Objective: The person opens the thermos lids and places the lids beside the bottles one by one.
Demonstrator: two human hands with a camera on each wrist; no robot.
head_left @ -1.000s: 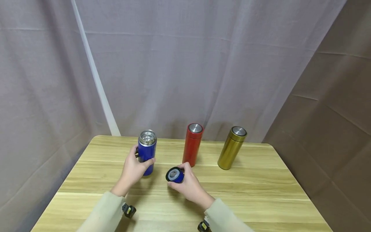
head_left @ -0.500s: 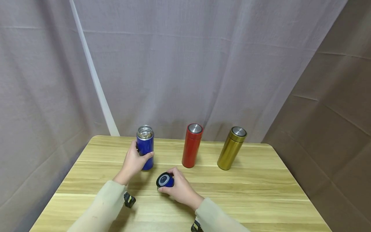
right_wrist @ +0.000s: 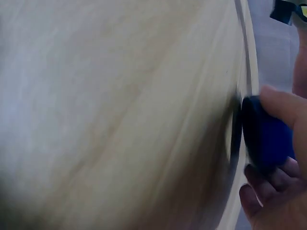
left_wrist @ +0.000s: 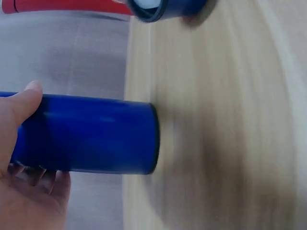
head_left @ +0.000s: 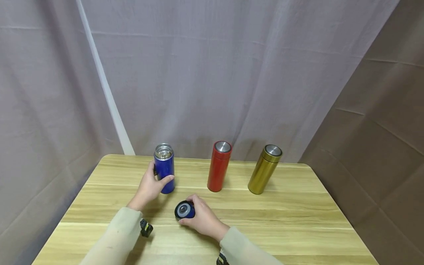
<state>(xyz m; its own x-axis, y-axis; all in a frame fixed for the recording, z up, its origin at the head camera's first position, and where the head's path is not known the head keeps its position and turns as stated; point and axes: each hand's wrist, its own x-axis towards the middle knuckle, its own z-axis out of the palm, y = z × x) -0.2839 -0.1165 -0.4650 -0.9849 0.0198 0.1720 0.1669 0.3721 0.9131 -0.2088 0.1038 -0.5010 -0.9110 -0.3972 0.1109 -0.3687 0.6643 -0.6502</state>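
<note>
The left hand [head_left: 150, 186] grasps a blue vacuum bottle [head_left: 164, 169] low on its body, the thumb across the near side and the other fingers curled around the far side. The bottle is upright toward the left back of the wood-grain table [head_left: 298, 228], its mouth exposed to show the shiny steel neck and interior; whether its base touches the tabletop cannot be told. The right hand [head_left: 203, 219] pinches the blue screw lid [head_left: 184, 209] between thumb and fingers, in front of the bottle and slightly to its right, well apart from its mouth. The lid is tilted, so that its dark rim and grey inner ring face up and left in the head view; whether it touches the wood is unclear. To the right of the blue bottle, a red vacuum bottle [head_left: 218, 169] stands with its silver-topped lid on, and farther right stands a gold vacuum bottle [head_left: 263, 173], likewise lidded. Pale sleeves [head_left: 116, 235] cover both forearms, and a small black device [head_left: 146, 228] sits at each wrist. Behind the table hangs a greyish-mauve curtain [head_left: 205, 81] with a white strip [head_left: 106, 81] slanting down its left part; a brown drape [head_left: 374, 140] hangs at the right.
</note>
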